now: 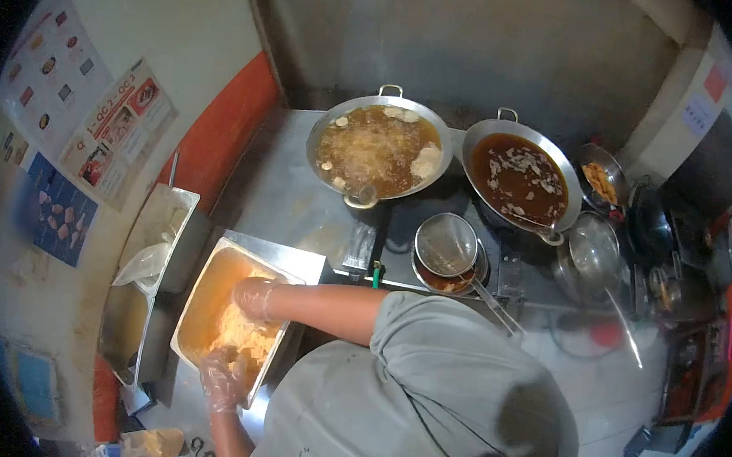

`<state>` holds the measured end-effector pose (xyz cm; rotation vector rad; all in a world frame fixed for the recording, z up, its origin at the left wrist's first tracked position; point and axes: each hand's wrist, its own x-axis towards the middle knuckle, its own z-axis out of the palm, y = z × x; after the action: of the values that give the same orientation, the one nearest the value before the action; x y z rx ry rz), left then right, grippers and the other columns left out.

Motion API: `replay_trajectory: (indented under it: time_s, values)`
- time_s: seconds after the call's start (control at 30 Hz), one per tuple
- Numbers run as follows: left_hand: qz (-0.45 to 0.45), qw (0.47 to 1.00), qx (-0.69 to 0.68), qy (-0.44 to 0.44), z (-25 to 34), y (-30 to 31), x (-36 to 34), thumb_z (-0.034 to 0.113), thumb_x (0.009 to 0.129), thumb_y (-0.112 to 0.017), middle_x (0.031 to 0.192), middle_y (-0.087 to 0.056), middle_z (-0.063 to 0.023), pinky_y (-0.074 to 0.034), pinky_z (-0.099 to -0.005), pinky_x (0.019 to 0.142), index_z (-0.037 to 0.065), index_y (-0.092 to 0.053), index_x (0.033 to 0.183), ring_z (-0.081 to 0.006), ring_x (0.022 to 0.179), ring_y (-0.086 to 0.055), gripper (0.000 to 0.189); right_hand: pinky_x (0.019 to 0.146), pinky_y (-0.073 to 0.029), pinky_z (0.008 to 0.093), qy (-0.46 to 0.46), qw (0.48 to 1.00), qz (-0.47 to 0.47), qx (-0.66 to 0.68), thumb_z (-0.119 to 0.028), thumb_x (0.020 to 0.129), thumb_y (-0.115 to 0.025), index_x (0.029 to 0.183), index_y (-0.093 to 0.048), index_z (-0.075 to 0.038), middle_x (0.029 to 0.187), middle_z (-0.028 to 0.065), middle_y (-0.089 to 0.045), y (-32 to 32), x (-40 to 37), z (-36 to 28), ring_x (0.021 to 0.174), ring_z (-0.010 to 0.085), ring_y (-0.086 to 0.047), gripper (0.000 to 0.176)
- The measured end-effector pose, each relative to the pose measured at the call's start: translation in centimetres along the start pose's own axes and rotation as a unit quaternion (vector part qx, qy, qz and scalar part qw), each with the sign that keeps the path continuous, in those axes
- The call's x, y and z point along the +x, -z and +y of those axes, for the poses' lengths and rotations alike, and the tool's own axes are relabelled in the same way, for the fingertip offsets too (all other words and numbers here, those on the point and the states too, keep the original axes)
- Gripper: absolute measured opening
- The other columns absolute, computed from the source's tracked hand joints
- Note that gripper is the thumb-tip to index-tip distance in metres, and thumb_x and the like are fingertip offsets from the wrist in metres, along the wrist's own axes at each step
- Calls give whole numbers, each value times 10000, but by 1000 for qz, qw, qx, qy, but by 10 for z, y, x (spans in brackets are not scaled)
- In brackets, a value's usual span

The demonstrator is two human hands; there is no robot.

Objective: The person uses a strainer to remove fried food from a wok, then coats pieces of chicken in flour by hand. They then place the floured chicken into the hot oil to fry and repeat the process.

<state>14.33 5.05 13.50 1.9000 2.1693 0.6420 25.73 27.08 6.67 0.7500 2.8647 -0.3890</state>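
Observation:
A cream rectangular tub [194, 301] holds loose orange-yellow crumbs or flour [244, 332]. Both my hands wear clear plastic gloves. My right hand [256, 298] reaches into the tub near its upper side, its fingers hidden in the crumbs. Lower down, my left hand [224, 376] is at the tub's near end, fingers curled at small coated lumps; what they hold is too small to tell.
Two wide pans, one with bubbling oil and pale pieces [377, 150], one with darker oil [520, 180], stand behind. A strainer [446, 244] rests over a pot. Metal containers [157, 239] line the left wall. Another strainer [592, 242] lies right.

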Motion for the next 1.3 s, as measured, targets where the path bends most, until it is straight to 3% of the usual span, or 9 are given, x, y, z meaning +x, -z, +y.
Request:
replay_trajectory:
  time_s: [0.37, 0.47, 0.57, 0.63, 0.73, 0.9, 0.97, 1.13, 1.3]
  values:
    - [9, 999, 42, 7, 3, -2, -3, 276, 842, -782, 940, -771, -201, -578, -458, 856, 19, -791, 981, -380, 896, -742, 292, 820, -581, 483, -4, 979, 159, 125, -153, 822, -717, 875, -787, -15, 876, 246, -741, -2, -24, -12, 877, 422, -732, 164]
    - [26, 998, 59, -12, -4, -1, -7, 292, 845, -773, 938, -773, -195, -576, -462, 850, 24, -793, 985, -378, 888, -740, 303, 818, -580, 477, -83, 983, 82, 140, -160, 810, -735, 896, -783, -17, 881, 242, -740, 48, -44, -38, 866, 414, -731, 174]
    - [29, 999, 43, 3, -4, -3, -11, 293, 842, -765, 941, -773, -194, -574, -465, 851, 26, -797, 997, -377, 886, -739, 310, 809, -574, 469, -116, 977, -156, 87, -174, 784, -753, 878, -776, -20, 883, 235, -739, 59, -44, -46, 845, 405, -724, 182]
    - [63, 994, 74, -43, -13, -11, -10, 281, 833, -763, 953, -772, -193, -572, -467, 861, 22, -797, 1003, -370, 908, -737, 311, 734, -600, 451, -71, 980, 138, 121, -150, 733, -748, 792, -786, -74, 781, 176, -748, 28, -45, -36, 767, 390, -736, 104]
    - [68, 994, 76, -35, -15, -14, -11, 233, 822, -763, 963, -774, -188, -576, -441, 858, 10, -783, 995, -359, 906, -739, 283, 666, -584, 450, -12, 930, 249, 270, -126, 700, -736, 762, -754, -33, 728, 212, -718, 32, -50, -22, 673, 385, -716, 114]
    - [57, 995, 79, 7, 9, -7, -10, 235, 824, -762, 951, -774, -185, -580, -446, 843, 25, -788, 975, -354, 884, -742, 260, 720, -569, 444, -18, 838, 212, 503, -180, 746, -768, 850, -706, 8, 768, 195, -705, 129, -135, 9, 754, 318, -721, 223]
    - [51, 995, 87, 13, 7, -10, -9, 234, 823, -761, 943, -773, -183, -581, -450, 836, 31, -788, 971, -354, 874, -741, 253, 759, -568, 417, 36, 879, 349, 323, -179, 754, -750, 905, -717, 14, 872, 171, -731, 150, -154, 57, 836, 287, -721, 247]
    - [73, 993, 88, 18, -14, -26, -6, 203, 810, -765, 892, -762, -169, -576, -453, 819, 50, -790, 976, -352, 853, -728, 227, 822, -561, 404, -110, 892, 339, 279, -150, 758, -728, 984, -751, -12, 973, 161, -740, 241, -343, 136, 912, 282, -716, 266]
    - [63, 992, 111, -5, -22, -29, -10, 156, 815, -766, 1033, -739, -203, -562, -456, 861, -1, -748, 1047, -362, 912, -702, 281, 826, -574, 421, -278, 914, 289, 59, -113, 758, -732, 1015, -754, -18, 975, 212, -753, 212, -467, 277, 885, 338, -736, 275]
